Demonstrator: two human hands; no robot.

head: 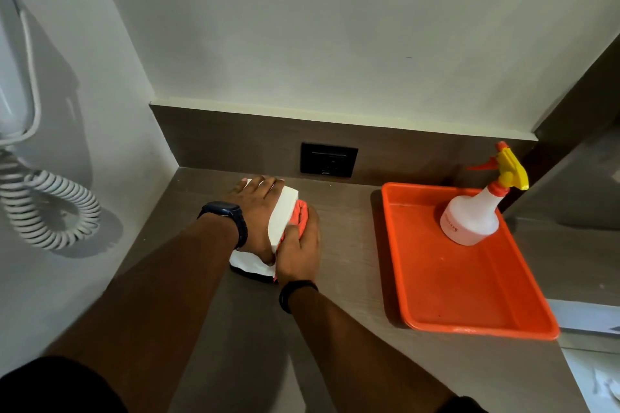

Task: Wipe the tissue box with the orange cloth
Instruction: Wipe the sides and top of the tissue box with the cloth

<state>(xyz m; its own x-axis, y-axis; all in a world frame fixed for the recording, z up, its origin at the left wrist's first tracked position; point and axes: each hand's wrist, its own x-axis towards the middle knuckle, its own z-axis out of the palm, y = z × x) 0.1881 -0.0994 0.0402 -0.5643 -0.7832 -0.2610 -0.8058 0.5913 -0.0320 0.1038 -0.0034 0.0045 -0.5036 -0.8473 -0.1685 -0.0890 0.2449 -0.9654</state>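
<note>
A white tissue box (283, 216) lies on the brown counter near the back left corner. My left hand (256, 211) rests flat on top of it with the thumb down its near end, holding it in place. My right hand (300, 250) presses a bunched orange cloth (301, 215) against the box's right side. Most of the cloth is hidden under my fingers. A white tissue pokes out at the box's near end.
An orange tray (469, 285) sits to the right with a white spray bottle (471, 216) standing in its far corner. A black wall socket (328, 159) is behind the box. A coiled white cord (50, 208) hangs on the left wall.
</note>
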